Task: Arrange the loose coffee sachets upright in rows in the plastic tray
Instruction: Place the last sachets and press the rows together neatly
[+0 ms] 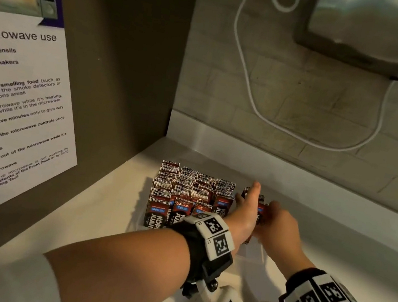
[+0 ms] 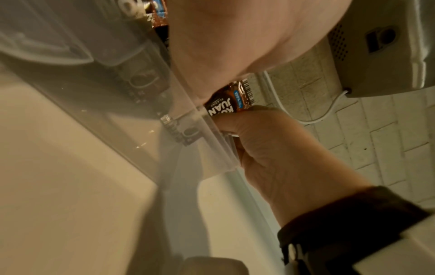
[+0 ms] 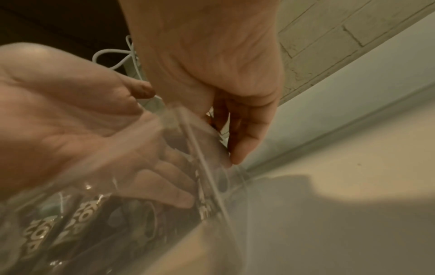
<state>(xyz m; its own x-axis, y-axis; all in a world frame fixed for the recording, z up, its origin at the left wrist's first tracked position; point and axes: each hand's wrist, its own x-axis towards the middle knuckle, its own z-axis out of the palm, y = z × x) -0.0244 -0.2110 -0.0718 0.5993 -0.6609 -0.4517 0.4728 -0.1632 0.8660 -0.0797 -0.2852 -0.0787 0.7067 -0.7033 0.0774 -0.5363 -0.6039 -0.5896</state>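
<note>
Head view: clear plastic tray (image 1: 254, 252) on table (image 1: 96, 216), sachet rows (image 1: 182, 192) upright at left. Right hand (image 1: 275, 224) grips sachet bundle (image 1: 261, 210) at tray's right end; left hand (image 1: 246, 208) flat, fingers straight, against it.

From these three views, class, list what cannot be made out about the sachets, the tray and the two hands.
- Head view: the left hand hides how many sachets the right hand grips.
- Head view: the clear plastic tray is nearly invisible; its rim is mostly covered.
- Right wrist view: blur and the tray wall smear the sachets behind it.
- Left wrist view: the palm hides the left fingers.
</note>
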